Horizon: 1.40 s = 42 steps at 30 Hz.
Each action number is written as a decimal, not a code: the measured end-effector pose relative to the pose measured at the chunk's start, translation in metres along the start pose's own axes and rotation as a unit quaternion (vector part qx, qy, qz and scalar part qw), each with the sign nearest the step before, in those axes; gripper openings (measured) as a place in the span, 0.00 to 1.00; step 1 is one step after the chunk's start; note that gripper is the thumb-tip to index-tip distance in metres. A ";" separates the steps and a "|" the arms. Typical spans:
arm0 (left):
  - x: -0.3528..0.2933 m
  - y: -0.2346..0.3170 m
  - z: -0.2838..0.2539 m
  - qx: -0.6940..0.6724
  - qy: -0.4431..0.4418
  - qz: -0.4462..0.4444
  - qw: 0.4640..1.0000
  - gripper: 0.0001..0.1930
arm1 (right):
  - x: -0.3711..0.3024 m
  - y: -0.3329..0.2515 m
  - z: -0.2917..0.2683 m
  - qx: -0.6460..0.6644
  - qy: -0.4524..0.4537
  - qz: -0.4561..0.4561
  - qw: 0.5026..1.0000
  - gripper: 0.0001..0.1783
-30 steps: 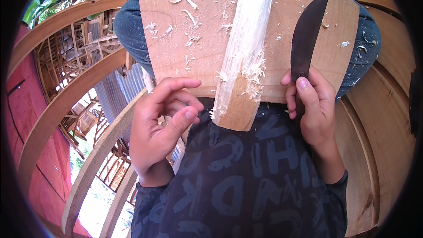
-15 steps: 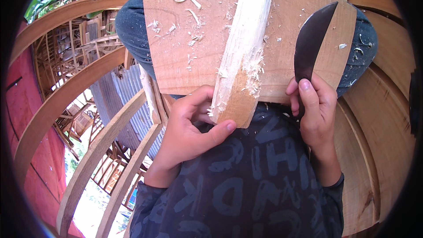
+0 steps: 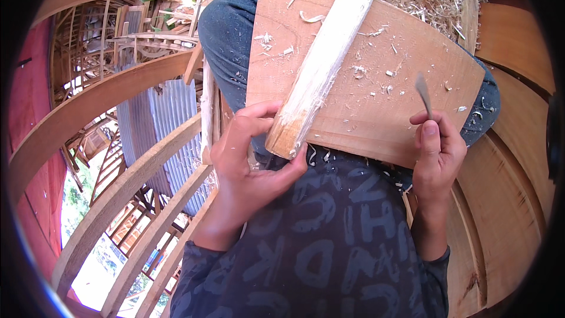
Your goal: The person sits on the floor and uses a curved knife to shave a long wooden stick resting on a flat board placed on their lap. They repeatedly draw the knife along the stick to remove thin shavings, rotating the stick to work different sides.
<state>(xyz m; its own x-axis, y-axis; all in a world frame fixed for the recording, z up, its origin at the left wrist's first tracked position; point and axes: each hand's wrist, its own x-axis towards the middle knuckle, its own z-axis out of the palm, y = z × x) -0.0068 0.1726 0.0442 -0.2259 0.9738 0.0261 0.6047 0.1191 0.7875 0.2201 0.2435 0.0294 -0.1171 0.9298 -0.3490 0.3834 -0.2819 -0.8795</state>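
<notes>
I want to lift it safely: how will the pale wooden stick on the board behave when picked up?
The wooden stick looks stiff, solid wood. Its carved faces seem flattish, so it should hardly roll on the board. The rough surface probably gives the left hand good grip, with some splinter risk.

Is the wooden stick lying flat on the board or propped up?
Propped: left hand holds the wooden stick at its near end, slanting across the board.

wooden stick (image 3: 329, 53) on board (image 3: 382, 100), knife (image 3: 424, 94) right
</notes>
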 end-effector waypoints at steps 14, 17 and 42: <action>-0.008 -0.040 0.008 0.005 0.033 0.120 0.992 0.34 | -0.007 -0.011 0.053 -0.048 -0.209 -0.176 0.961 0.17; -0.009 -0.040 0.006 0.028 0.024 0.103 0.994 0.31 | -0.006 -0.011 0.049 -0.077 -0.201 -0.177 0.960 0.17; -0.011 -0.047 0.030 -0.167 0.049 0.107 0.979 0.26 | -0.009 -0.024 0.023 -0.148 -0.189 -0.130 0.962 0.16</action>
<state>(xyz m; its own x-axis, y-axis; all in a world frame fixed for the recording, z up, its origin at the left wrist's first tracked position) -0.0094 0.1618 -0.0119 -0.2033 0.9445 0.2581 0.3670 -0.1709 0.9144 0.1907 0.2364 0.0463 -0.5471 0.7917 -0.2717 0.5336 0.0797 -0.8420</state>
